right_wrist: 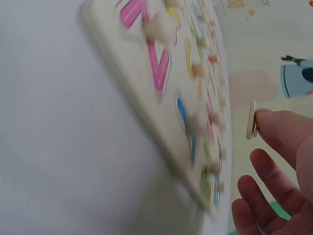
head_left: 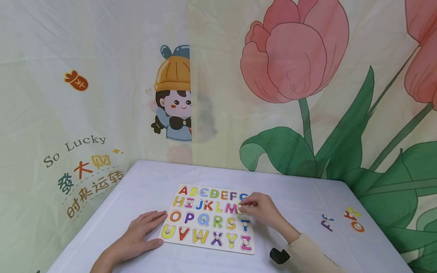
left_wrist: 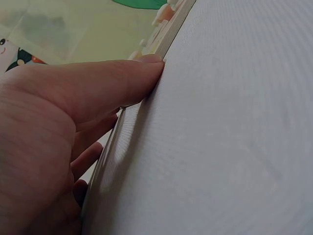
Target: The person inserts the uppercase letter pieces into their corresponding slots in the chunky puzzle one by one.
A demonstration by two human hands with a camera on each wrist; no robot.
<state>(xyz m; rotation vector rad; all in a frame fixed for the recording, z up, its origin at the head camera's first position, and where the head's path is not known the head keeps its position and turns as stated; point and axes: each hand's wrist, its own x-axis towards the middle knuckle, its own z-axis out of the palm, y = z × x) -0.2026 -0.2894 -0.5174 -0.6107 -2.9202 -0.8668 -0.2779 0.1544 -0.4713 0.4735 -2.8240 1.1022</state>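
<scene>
A pale wooden alphabet puzzle board (head_left: 205,244) lies on the table, filled with coloured letters that bear small knobs. My left hand (head_left: 145,229) rests at its left edge with fingers extended; in the left wrist view the thumb (left_wrist: 122,81) touches the board's side. Over the board's right side, near the letters M (head_left: 231,209) and G (head_left: 242,196), is my right hand (head_left: 262,208). Its thumb and a finger pinch a thin wooden puzzle piece (right_wrist: 252,120), seen edge-on in the right wrist view, so its letter is hidden. The other fingers are loosely bent.
On the table's right side lie several loose letter pieces, among them a purple P (head_left: 326,226), an orange O (head_left: 357,227) and a red piece (head_left: 351,215). A black object (head_left: 279,256) sits by the right sleeve. Printed cloth hangs behind the white-covered table (head_left: 293,193).
</scene>
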